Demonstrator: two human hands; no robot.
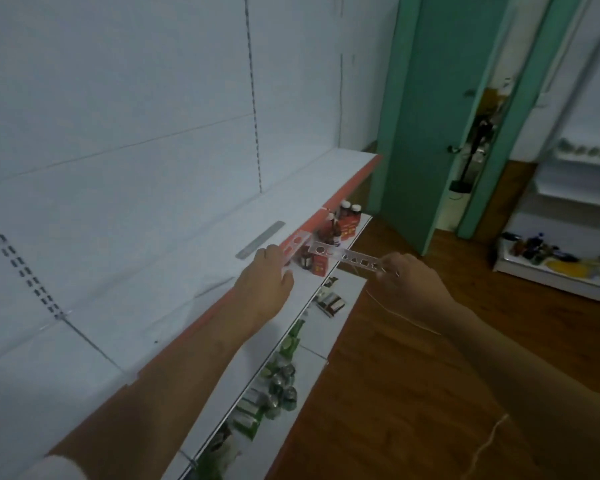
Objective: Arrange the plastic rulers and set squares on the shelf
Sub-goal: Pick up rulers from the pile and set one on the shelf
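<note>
Top shelf (174,271), white w/ an orange front lip, is the landmark; most of its surface is bare, so there's room for stock.

Below shelf: two lower tiers carry other goods, brown bottles and red boxes (340,223) under its far part, green packs and cans (281,386) under its near part. Count too blurred to give. Prob. unrelated to the task.

On shelf, toward the far end: 1 grey ruler (261,239), flat, lying roughly along the shelf's length. Looks like it's already been put in place.

At shelf's front lip: left hand (264,282) holds 1 clear template piece w/ round cut-outs (297,244), fingers curled round its near end. Could be ruler or set square, can't tell. It sits right over the lip, prob. about to go down beside the grey one.

Out past the lip, over the lower tiers: right hand (407,278) pinches the near end of 1 clear stencil ruler (352,258) w/ shape cut-outs, fingertips pressed together on it, far end pointing at the shelf. Held level in the air, likely next in line.

Tally: 3 pieces seen, 1 shelved, 2 in hand.
</note>
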